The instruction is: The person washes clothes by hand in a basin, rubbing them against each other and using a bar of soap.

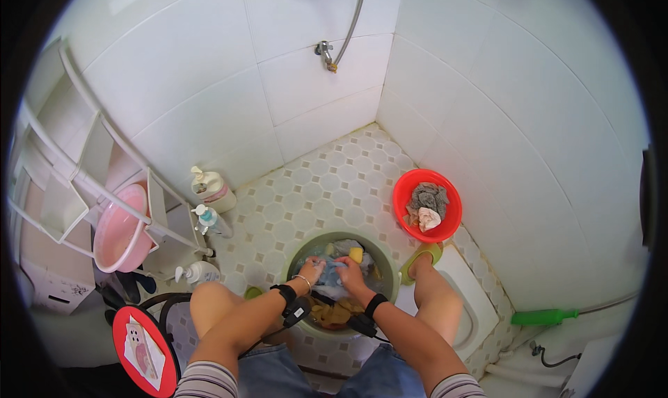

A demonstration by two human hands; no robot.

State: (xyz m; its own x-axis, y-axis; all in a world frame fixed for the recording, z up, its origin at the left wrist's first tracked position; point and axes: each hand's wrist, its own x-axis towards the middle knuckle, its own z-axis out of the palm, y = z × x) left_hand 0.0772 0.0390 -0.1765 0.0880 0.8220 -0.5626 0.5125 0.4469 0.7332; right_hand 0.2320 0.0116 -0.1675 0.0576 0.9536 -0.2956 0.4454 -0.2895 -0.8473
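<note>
A green-grey basin (pixel 392 273) stands on the tiled floor between my legs, filled with water and wet clothes. Over its middle, my left hand (pixel 311 270) and my right hand (pixel 350 274) grip a light blue cloth (pixel 331 277) from either side. Just beyond my right fingers sits a yellow block (pixel 356 255), perhaps soap. Grey fabric (pixel 346 247) lies at the far side of the basin. Mustard-brown clothing (pixel 334 312) bunches at the near side. Both wrists wear black straps with small devices and cables.
A red basin (pixel 401 210) with grey and pale clothes stands by the right wall. Pump bottles (pixel 214 189) line the left, beside a white rack (pixel 104 189) with a pink basin (pixel 123 231). A phone (pixel 143 349) lies on a red stool (pixel 121 335). The squat toilet (pixel 469 304) is at right.
</note>
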